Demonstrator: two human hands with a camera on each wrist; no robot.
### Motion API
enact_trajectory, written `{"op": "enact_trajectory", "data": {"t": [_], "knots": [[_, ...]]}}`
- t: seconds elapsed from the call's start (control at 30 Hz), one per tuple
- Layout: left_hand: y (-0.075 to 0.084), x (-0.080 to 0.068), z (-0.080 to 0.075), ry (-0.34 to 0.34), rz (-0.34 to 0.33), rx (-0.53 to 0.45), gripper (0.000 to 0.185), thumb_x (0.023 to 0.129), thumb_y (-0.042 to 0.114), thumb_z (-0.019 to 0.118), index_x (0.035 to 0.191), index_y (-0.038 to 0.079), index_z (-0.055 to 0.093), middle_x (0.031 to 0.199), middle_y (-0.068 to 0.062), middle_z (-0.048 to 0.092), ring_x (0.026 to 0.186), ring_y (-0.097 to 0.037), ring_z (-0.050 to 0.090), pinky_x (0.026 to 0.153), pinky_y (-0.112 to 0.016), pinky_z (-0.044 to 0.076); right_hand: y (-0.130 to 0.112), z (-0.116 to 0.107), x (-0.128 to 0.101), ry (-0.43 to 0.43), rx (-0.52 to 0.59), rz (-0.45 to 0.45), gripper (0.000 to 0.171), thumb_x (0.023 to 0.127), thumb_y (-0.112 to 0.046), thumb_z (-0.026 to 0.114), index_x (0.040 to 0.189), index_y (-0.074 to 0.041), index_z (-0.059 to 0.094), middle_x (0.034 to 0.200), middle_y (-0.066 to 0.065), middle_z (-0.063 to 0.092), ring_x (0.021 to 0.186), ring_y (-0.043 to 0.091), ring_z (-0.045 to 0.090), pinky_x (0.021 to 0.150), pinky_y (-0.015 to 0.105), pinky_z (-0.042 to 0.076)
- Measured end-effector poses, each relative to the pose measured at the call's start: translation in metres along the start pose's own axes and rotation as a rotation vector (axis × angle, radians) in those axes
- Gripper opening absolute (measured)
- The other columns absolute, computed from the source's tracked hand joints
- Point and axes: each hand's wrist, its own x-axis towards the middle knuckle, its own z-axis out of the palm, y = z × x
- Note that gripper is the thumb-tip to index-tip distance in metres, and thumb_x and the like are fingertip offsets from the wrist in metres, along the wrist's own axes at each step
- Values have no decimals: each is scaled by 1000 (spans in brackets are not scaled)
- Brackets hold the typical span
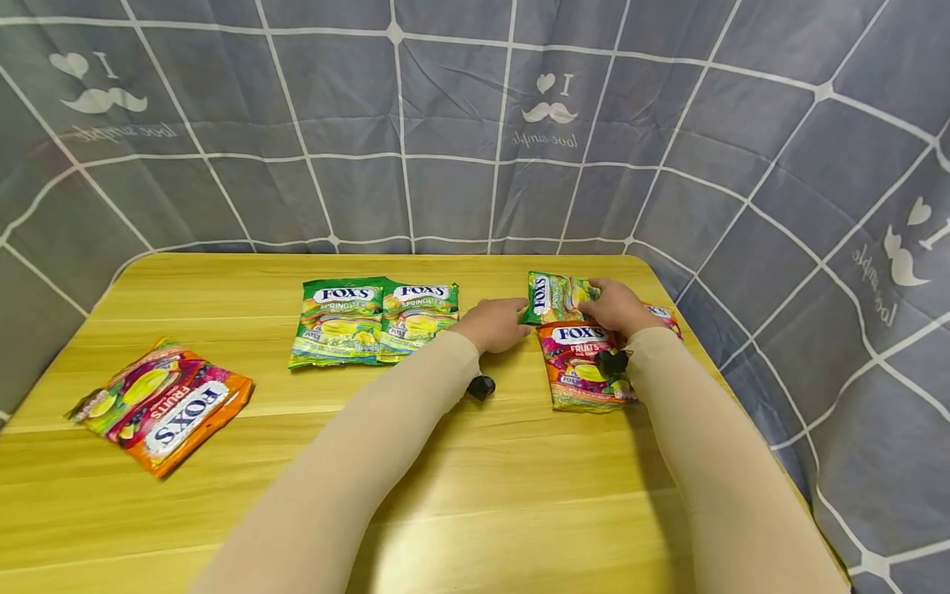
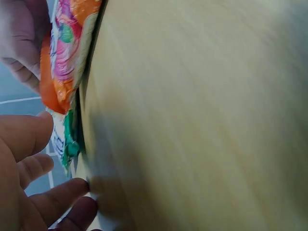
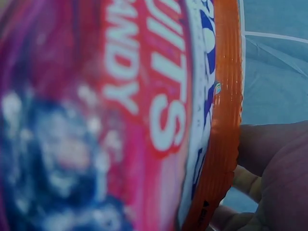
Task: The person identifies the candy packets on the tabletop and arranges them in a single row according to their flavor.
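At the table's right end, my right hand [image 1: 604, 304] grips a green Fox's candy bag [image 1: 552, 297] by its near edge. That bag lies over the top of an orange Fox's Fruits bag [image 1: 582, 367]. Another orange bag [image 1: 665, 318] peeks out behind my right wrist. My left hand [image 1: 510, 320] sits just left of the green bag with loosely bent fingers [image 2: 36, 166] at its edge [image 2: 69, 142], not closed round it. The right wrist view is filled by the orange Fruits bag [image 3: 159, 110], with my right hand's fingers [image 3: 276, 159] beyond its crimped edge.
Two green Fox's bags [image 1: 341, 322] [image 1: 420, 316] lie side by side at the table's middle back. An orange Fox's Fruits bag [image 1: 166, 404] lies at the left. The yellow wooden table [image 1: 475, 495] is backed by a grey checked cloth [image 1: 445, 124].
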Motion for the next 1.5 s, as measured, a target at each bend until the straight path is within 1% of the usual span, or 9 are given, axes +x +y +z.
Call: {"op": "enact_trajectory", "data": {"t": [0.2, 0.47, 0.8, 1.07, 1.23, 1.3, 1.4, 1.43, 1.5], "knots": [[7, 5, 6, 11, -17, 1, 59, 110, 41, 53, 165, 26, 39, 164, 0, 49, 154, -37, 40, 126, -52, 35, 0, -4, 1, -25, -35, 21, 76, 108, -30, 56, 164, 9, 22, 165, 34, 32, 152, 51, 33, 128, 60, 27], [10, 9, 9, 6, -8, 41, 55, 111, 39, 52, 164, 27, 42, 162, 2, 52, 149, -33, 44, 120, -49, 41, 1, -1, 4, -49, -66, 20, 77, 109, -32, 56, 164, 7, 22, 165, 34, 33, 153, 50, 33, 128, 60, 27], [10, 15, 9, -10, 10, -17, 56, 111, 31, 54, 164, 20, 41, 164, -4, 49, 153, -25, 44, 131, -41, 27, -4, 2, 2, -41, 54, 10, 75, 108, -29, 57, 167, 0, 21, 166, 32, 32, 152, 49, 35, 126, 60, 31], [12, 14, 9, -15, -14, -95, 58, 110, 29, 56, 165, 20, 38, 166, -6, 45, 155, -30, 41, 127, -43, 36, -8, 4, 3, -12, 159, 20, 67, 108, -21, 55, 167, -5, 27, 168, 28, 31, 152, 46, 35, 127, 61, 29], [10, 14, 9, 12, 0, -201, 60, 110, 27, 56, 165, 17, 37, 168, -8, 42, 156, -29, 39, 128, -43, 34, -13, 4, 4, 23, 212, -2, 62, 109, -17, 52, 166, -6, 31, 169, 26, 30, 154, 44, 32, 127, 60, 30], [9, 14, 8, 29, 2, -242, 60, 110, 27, 56, 166, 15, 36, 168, -9, 41, 156, -29, 38, 128, -44, 34, -15, 4, 5, 38, 227, -7, 61, 109, -18, 52, 166, -7, 32, 169, 26, 31, 147, 40, 40, 123, 56, 37], [6, 14, 7, 60, -1, -289, 61, 111, 26, 56, 166, 13, 34, 169, -9, 40, 157, -29, 37, 128, -44, 33, -19, 5, 6, 58, 275, -7, 60, 109, -19, 53, 166, -10, 35, 168, 24, 35, 104, 30, 61, 95, 45, 55], [5, 15, 7, 71, -5, -302, 61, 111, 26, 56, 166, 13, 34, 169, -9, 39, 157, -29, 37, 128, -44, 33, -20, 5, 6, 65, 290, -10, 59, 109, -19, 53, 166, -11, 36, 166, 23, 37, 87, 26, 60, 83, 41, 55], [3, 15, 5, 101, -14, -326, 61, 111, 26, 56, 166, 12, 34, 170, -8, 39, 157, -29, 37, 128, -44, 34, -24, 6, 5, 77, 314, -12, 59, 110, -20, 52, 166, -13, 36, 166, 22, 39, 74, 20, 53, 71, 35, 50]]}}
